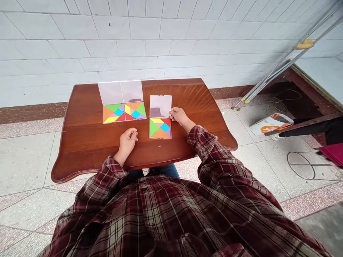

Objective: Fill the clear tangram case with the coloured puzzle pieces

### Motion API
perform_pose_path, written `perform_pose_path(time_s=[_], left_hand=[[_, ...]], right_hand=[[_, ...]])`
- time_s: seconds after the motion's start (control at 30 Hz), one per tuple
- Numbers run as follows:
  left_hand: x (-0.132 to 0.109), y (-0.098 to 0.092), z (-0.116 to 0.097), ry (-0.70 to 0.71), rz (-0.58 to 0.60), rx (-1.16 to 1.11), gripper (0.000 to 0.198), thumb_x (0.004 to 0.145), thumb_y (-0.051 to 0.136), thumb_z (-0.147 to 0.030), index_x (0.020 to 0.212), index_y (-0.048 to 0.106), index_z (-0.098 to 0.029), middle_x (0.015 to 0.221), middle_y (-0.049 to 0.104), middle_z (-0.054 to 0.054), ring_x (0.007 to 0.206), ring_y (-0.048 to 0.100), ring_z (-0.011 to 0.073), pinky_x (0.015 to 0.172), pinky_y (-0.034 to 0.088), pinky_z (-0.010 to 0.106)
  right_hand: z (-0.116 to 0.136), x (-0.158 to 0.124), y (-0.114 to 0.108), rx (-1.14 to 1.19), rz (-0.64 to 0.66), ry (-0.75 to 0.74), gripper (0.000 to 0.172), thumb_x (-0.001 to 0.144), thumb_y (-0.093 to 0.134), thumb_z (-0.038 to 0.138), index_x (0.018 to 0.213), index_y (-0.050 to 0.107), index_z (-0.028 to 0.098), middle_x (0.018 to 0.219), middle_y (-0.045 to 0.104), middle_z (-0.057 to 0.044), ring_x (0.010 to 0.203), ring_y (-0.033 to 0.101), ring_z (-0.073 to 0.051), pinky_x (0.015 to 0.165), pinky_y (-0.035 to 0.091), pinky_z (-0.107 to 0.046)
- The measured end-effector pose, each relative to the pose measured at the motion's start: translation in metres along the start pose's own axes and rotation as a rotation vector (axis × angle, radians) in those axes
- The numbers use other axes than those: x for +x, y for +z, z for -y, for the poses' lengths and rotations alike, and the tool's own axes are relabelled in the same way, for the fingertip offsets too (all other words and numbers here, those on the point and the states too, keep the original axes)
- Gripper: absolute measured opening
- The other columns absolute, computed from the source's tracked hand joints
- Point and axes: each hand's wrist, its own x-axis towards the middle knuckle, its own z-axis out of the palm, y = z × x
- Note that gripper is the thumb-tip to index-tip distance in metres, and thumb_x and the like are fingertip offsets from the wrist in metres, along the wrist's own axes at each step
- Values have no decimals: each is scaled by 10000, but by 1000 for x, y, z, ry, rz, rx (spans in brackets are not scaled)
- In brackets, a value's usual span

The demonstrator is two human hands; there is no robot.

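Observation:
At the right edge of an open tangram case (pixel 160 128), close to its hinge, my right hand (pixel 178 115) is closed with thumb and fingers pinched on the edge. The case's lower half is filled with coloured pieces, and its clear lid (pixel 160 103) lies folded back toward the wall. My left hand (pixel 128 138) rests on the table with fingers loosely curled and nothing visible in them. To its upper left sit two more open tangram cases side by side, the left case (pixel 113 113) and the middle case (pixel 135 110), both filled, their lids tilted back.
Everything lies on a brown wooden table (pixel 88 142) with curved edges, set near a white tiled wall (pixel 144 43). On the right, crutches (pixel 264 85) lean beside another table. A white and orange box (pixel 272 124) and a wire ring stand (pixel 301 165) are on the floor.

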Motion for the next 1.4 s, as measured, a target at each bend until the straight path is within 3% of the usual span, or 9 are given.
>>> perform_pose_path(time_s=[0.13, 0.27, 0.33, 0.43, 0.5, 0.67, 0.87, 1.2, 1.4], left_hand=[[7, 7, -2, -20, -14, 29, 291, 757, 568, -277, 1030, 585, -177, 920, 642, 24, 531, 545, 63, 497, 444, 212], [16, 7, 4, -17, -59, 34, 305, 782, 544, -235, 1079, 557, -167, 829, 630, 3, 490, 484, 63, 495, 421, 224], [17, 4, 8, -35, -62, 62, 241, 782, 534, -223, 1015, 562, -167, 749, 608, -11, 462, 449, 69, 470, 382, 225], [14, 0, 12, 18, -103, 149, 111, 784, 538, -244, 874, 551, -181, 696, 582, -17, 495, 454, 82, 490, 363, 221], [10, -2, 14, 83, -139, 204, 89, 793, 538, -266, 835, 538, -188, 702, 578, -14, 561, 486, 93, 539, 377, 217], [4, -2, 17, 157, -167, 262, 97, 814, 523, -282, 860, 533, -197, 721, 576, -9, 639, 516, 113, 619, 393, 235], [5, 2, 14, 169, -184, 281, 59, 809, 532, -260, 815, 522, -202, 733, 576, -4, 681, 537, 127, 670, 410, 257], [6, 3, 19, 170, -182, 246, 46, 815, 526, -243, 840, 511, -209, 772, 597, 9, 724, 578, 146, 710, 448, 284], [5, 4, 17, 157, -188, 221, 37, 815, 528, -228, 840, 506, -211, 777, 594, 4, 728, 583, 142, 721, 458, 282]], right_hand=[[2, -42, 37, 20, 152, -2, 173, 849, 518, 75, 714, 491, 179, 555, 503, 58, 460, 440, -46, 471, 395, -167], [9, -60, 65, -43, 257, -65, 166, 856, 433, 47, 772, 509, 169, 676, 539, 36, 509, 477, -49, 523, 430, -187], [13, -70, 69, -139, 214, -105, 157, 847, 424, 47, 855, 525, 167, 734, 558, 23, 572, 517, -70, 586, 460, -216], [14, -96, 66, -383, 105, -293, 200, 837, 460, 69, 986, 551, 167, 825, 599, -9, 756, 573, -128, 749, 482, -279], [13, -121, 65, -570, 123, -391, 221, 848, 483, 97, 1040, 570, 163, 902, 625, -44, 878, 584, -173, 838, 471, -319], [6, -171, 78, -895, 177, -280, 424, 896, 525, 230, 1302, 473, 122, 1216, 551, -169, 963, 618, -248, 809, 494, -354], [4, -172, 87, -957, 150, -218, 495, 907, 523, 249, 1370, 412, 111, 1292, 495, -194, 999, 633, -270, 799, 508, -359], [9, -173, 88, -858, 155, -197, 456, 877, 524, 173, 1325, 458, 120, 1248, 528, -180, 1015, 619, -266, 862, 498, -385], [1, -158, 85, -772, 142, -228, 450, 821, 582, 184, 1264, 510, 152, 1187, 529, -131, 951, 598, -224, 849, 487, -362]])
